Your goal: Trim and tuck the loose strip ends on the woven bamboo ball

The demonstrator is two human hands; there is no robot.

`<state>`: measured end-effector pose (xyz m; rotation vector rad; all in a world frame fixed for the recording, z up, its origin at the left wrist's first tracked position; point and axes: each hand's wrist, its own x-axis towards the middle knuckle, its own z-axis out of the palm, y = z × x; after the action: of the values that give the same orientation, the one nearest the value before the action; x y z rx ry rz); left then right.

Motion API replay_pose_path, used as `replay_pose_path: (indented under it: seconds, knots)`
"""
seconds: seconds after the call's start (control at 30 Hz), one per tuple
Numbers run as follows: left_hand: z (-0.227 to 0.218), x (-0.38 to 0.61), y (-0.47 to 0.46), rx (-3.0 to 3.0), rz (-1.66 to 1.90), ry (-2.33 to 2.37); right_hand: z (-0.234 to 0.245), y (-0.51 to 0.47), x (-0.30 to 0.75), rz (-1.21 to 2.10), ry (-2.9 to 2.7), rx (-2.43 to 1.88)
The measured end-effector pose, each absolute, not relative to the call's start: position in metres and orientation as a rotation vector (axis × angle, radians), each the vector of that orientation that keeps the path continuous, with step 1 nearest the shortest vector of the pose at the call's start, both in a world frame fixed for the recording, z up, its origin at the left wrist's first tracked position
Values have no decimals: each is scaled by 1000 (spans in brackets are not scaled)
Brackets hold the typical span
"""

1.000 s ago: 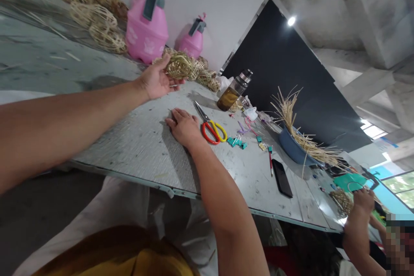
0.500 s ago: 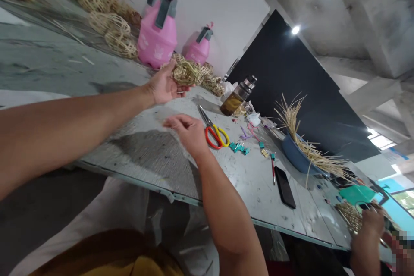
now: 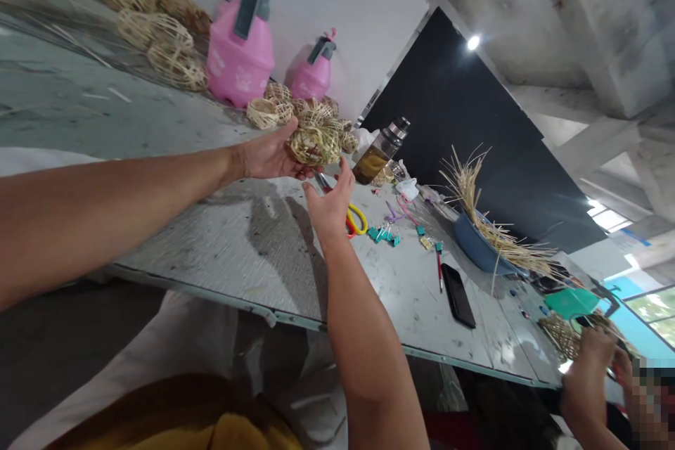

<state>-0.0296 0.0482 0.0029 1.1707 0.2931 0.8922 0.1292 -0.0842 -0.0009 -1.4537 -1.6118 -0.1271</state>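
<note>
A small round woven bamboo ball (image 3: 316,146), greenish and yellow, is held above the table. My left hand (image 3: 271,153) supports it from the left, thumb on top and fingers beneath. Just below and to the right of the ball is my right hand (image 3: 332,205), thumb and fingers spread, nothing in its grasp; whether a fingertip touches the ball I cannot tell. Behind that hand lie scissors with red and yellow handles (image 3: 358,219), partly covered by it. More woven balls (image 3: 282,109) sit behind my left hand.
Two pink spray bottles (image 3: 240,49) stand against the wall, with a bottle of brown liquid (image 3: 380,153) to their right. Teal binder clips (image 3: 384,235), a phone (image 3: 458,295) and a blue basin (image 3: 477,247) of bamboo strips lie rightward. A co-worker's hands (image 3: 593,358) are at far right.
The ball and my left hand have moved right and down, toward me. My right hand has risen toward the ball and spread its fingers, now covering part of the scissors.
</note>
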Motion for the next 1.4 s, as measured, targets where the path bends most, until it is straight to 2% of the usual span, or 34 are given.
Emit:
replay_pose_path:
  seconds: [0.3, 0.4, 0.5, 0.63, 0.77, 1.17, 1.4]
  knots:
    - [-5, -27, 53, 1267, 937, 236, 20, -105, 117, -125, -1345, -1553]
    - [-5, -27, 53, 1296, 955, 208, 19, -106, 116, -121, -1454, -1501]
    - [-4, -28, 53, 1317, 945, 153, 14, -106, 112, 19, -1651, -1423]
    - [-2, -29, 48, 1350, 889, 141, 7, -103, 108, 115, -1756, -1595]
    - [-1, -29, 44, 1401, 831, 140, 9, -102, 110, 111, -1837, -1791]
    - [0, -29, 47, 1371, 870, 219, 17, -105, 111, 61, -1796, -1883]
    - [2, -26, 46, 1356, 918, 220, 17, -102, 115, 83, -1747, -1687]
